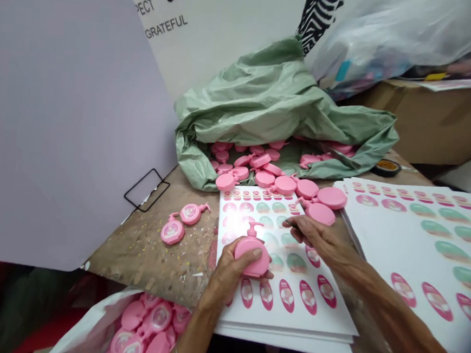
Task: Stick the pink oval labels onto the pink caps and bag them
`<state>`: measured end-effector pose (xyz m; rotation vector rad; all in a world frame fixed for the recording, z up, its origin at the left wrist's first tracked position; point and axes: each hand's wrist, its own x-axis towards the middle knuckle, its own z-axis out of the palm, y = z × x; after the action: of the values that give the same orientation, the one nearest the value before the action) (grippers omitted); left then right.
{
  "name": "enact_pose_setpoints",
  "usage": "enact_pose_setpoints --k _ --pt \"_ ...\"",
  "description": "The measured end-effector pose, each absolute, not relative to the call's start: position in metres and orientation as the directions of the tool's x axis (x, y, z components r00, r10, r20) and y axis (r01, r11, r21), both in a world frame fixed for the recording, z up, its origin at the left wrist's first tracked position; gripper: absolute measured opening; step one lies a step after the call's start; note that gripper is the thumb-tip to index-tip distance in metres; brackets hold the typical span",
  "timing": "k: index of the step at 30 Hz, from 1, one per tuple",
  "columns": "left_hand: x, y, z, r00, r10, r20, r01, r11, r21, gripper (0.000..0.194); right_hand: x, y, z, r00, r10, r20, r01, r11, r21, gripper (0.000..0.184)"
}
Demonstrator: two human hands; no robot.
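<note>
Two hands (226,265), one held bottle (249,258), two sheet stacks (380,250).

On the white wall (230,40), "SAY" is printed in large black capitals, with "PECT", its start hidden by the grey panel (68,120), and "GRATEFUL" set smaller below. The print on the sticker sheets (285,323) and labelled pink bottles (173,231) cannot be read.
</note>
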<state>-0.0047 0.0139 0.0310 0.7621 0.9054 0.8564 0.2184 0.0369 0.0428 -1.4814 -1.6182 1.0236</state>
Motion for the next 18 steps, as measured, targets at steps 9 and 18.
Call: enact_pose_setpoints --k 9,18 --pt "-0.089 0.018 0.031 -0.106 0.940 -0.324 -0.369 0.266 0.891 0.034 0.165 0.040 0.036 -0.124 0.989 0.084 0.596 0.142 -0.791 0.023" --pt "-0.063 0.015 0.022 0.046 0.930 -0.364 -0.409 0.350 0.843 0.039 0.132 0.060 -0.005 -0.242 0.937 0.253 0.833 0.334 -0.441 0.015"
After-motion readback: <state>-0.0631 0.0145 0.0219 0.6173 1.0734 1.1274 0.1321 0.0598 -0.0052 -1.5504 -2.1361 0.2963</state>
